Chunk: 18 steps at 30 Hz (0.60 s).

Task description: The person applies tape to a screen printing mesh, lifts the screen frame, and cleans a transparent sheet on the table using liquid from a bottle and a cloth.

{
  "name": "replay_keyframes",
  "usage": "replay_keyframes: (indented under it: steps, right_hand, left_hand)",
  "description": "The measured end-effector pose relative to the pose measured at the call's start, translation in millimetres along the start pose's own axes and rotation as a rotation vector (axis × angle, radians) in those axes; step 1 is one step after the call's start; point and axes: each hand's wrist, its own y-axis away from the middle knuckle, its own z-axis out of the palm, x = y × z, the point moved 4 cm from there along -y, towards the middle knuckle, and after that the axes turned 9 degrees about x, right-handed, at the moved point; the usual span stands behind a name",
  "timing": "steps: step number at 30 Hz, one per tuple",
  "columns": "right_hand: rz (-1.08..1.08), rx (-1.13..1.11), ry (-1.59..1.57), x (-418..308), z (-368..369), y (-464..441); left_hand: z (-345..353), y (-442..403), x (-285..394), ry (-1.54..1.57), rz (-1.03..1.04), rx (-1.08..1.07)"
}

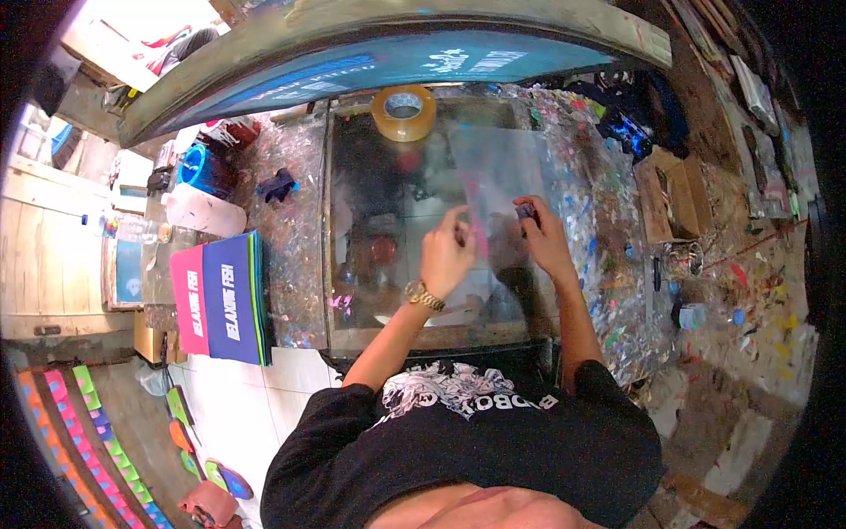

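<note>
My left hand (448, 249), with a gold watch at the wrist, is over the glass pane at the left edge of a translucent sheet (502, 163). Its fingers are curled, and what they hold, if anything, is hidden. On the right, my right hand (542, 234) pinches a small dark wad (526, 212) at the sheet's right side. The sheet has a pink strip along its left edge. A roll of clear tape (403, 115) lies beyond the hands, at the far side of the glass pane (366, 203).
A framed blue screen (388, 75) stands tilted over the far side. Printed pink and blue sheets (231, 295), a white bottle (204, 210) and a blue container (204, 167) are at the left. A cardboard box (674, 194) sits at the right.
</note>
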Motion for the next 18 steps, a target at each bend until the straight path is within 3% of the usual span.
replay_keyframes:
  steps: [4, 10, 13, 18]
  right_hand:
    - [0.062, 0.040, -0.111, -15.4, -9.2, -10.6]
    - [0.170, 0.010, -0.219, 5.1, -9.1, 4.1]
    - [0.091, -0.064, -0.240, -8.2, 1.1, 8.8]
    - [0.280, -0.316, -0.532, -16.7, 44.8, 26.1]
  left_hand:
    - [-1.8, -4.9, 16.6, -0.030, 0.070, 0.023]
    - [-37.7, -1.7, -32.9, -0.011, -0.143, 0.067]
    - [-56.3, -2.7, -66.1, -0.086, -0.255, 0.002]
    - [-183.5, -89.1, -133.7, -0.596, 0.141, 0.570]
